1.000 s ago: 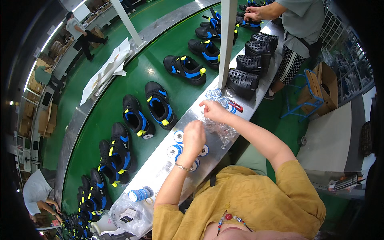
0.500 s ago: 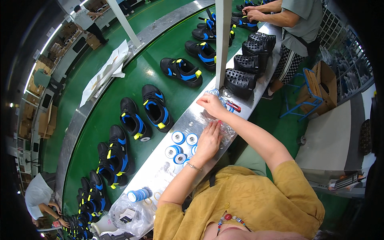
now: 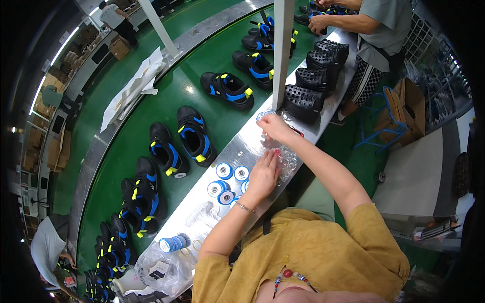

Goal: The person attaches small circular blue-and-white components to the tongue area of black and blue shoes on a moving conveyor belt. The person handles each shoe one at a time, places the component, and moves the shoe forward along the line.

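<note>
My left hand [image 3: 264,174] lies with its fingers stretched out on a crumpled heap of clear plastic [image 3: 287,162] on the metal ledge. Just beyond it, my right hand [image 3: 275,127] is closed, fingertips curled in; whatever they pinch is hidden. Right beside those fingertips shows a blue-and-white ring-like piece [image 3: 263,115]. A red-handled tool [image 3: 299,132] is mostly covered by my right wrist. Several round blue-edged white discs [image 3: 224,170] lie to the left of my left hand, some partly behind it.
Black, blue and yellow shoes [image 3: 194,136] line the green belt along the ledge. Black perforated clogs [image 3: 302,103] stand past a white post [image 3: 283,55]. A stack of blue discs [image 3: 173,244] and a plastic bag [image 3: 169,272] sit near left. A co-worker [image 3: 379,30] handles shoes at far right.
My right hand has shifted a little to the right, over more of the red-handled tool. My left hand stays nearly in place. Clear film now shows left of my left forearm. Shoes have drifted slightly left.
</note>
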### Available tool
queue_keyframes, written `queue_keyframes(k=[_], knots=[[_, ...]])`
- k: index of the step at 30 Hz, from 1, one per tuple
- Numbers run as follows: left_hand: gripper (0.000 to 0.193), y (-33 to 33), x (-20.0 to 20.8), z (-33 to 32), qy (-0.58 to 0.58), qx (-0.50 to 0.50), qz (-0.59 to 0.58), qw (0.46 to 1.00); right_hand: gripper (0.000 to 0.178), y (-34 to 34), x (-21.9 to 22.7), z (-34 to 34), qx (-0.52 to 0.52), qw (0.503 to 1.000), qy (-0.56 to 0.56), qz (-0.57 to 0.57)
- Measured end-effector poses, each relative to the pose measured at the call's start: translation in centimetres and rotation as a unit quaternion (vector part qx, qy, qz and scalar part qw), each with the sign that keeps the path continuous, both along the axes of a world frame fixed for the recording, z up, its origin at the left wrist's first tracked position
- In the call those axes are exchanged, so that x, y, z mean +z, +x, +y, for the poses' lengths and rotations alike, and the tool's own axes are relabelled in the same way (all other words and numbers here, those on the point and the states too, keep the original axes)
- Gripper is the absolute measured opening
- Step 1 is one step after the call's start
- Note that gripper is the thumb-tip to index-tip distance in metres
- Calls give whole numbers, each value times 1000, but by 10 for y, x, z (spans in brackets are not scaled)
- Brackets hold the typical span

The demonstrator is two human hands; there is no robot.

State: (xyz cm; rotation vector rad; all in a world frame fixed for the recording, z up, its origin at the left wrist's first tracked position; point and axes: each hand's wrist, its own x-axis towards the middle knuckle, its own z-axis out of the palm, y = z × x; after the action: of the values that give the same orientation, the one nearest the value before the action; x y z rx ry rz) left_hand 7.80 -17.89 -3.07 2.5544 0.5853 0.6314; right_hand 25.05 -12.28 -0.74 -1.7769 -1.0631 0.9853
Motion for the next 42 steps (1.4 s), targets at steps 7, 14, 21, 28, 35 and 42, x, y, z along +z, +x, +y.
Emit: queue_keyframes(k=[7, 14, 21, 28, 35, 42], knots=[[45, 3, -2, 1, -2, 0, -1, 1000, 28, -13, -23, 21, -55, 977, -114, 174], [45, 7, -2, 4, -8, 4, -2, 1000, 12, -24, -13, 33, -66, 964, 91, 242], [44, 12, -2, 16, -27, -13, -12, 999, 12, -16, 37, 40, 31, 941, 315, 122], [33, -33, 26, 53, -8, 98, -75, 992, 9, 9, 44, -3, 59, 967, 164, 186], [43, -50, 16, 64, 50, 87, 137, 986, 8, 1, 35, -12, 85, 983, 128, 104], [44, -36, 16, 77, 55, 83, 125, 987, 8, 3, 7, -10, 119, 979, 143, 80]])
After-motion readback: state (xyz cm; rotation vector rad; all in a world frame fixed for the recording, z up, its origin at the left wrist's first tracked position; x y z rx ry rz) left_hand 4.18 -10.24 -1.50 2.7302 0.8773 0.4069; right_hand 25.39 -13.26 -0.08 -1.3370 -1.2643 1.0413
